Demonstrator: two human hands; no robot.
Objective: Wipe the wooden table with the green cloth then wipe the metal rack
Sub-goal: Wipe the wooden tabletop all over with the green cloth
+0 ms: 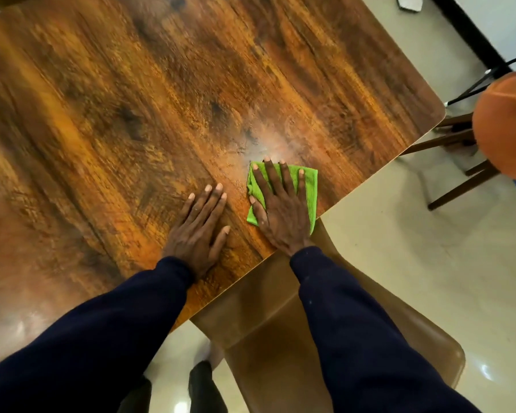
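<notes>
Green cloth point(301, 186) pressed flat on wooden table point(131, 114) under right hand point(282, 205), fingers spread, palm down, nothing gripped. Left hand point(201, 228) laid flat on bare wood just beside, fingers extended, empty. Cloth's middle hidden beneath hand; only edges seen. Metal rack not made out. Table surface blurred toward far side. Cloth placed near table's right edge and rounded corner; wide wood left open to left and beyond. Brown chair point(280, 338) seen below edge.

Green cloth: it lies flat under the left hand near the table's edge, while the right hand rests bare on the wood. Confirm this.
Not quite: the hands are swapped. In the head view the green cloth lies flat under the right hand near the wooden table edge, while the left hand rests bare on the wood.
</notes>
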